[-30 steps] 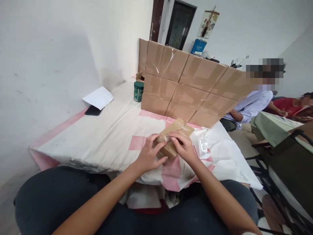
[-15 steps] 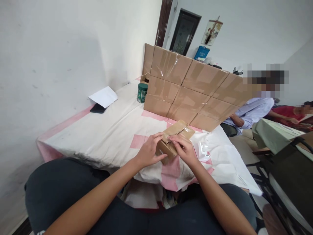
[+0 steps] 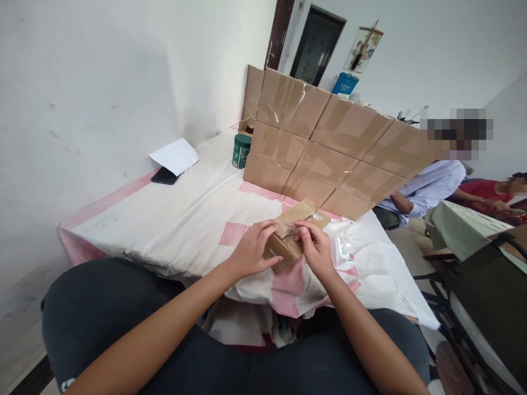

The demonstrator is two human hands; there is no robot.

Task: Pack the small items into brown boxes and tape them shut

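Note:
A small brown cardboard box (image 3: 288,249) rests on the cloth-covered table (image 3: 197,203) in front of me, its top flaps (image 3: 302,211) lying nearly flat. My left hand (image 3: 255,247) grips the box's left side, fingers at the top edge and thumb low on the near face. Over the top seam, my right hand (image 3: 315,241) is closed in a pinch, index finger and thumb on a shiny, crumpled bit of clear packing tape (image 3: 291,229). A white plastic object (image 3: 341,253), perhaps a tape dispenser, lies just right of the box.
Behind the box stands a wall of taped cardboard cartons (image 3: 325,145). A green can (image 3: 241,151) is at its left end. White paper (image 3: 177,155) leans over a dark flat object (image 3: 164,175) by the wall. At right sits a person in a light shirt (image 3: 432,186).
My right hand has drawn its fingers closer together over the seam, and the tape there looks more crumpled. My left hand keeps its hold on the box. The view has shifted slightly.

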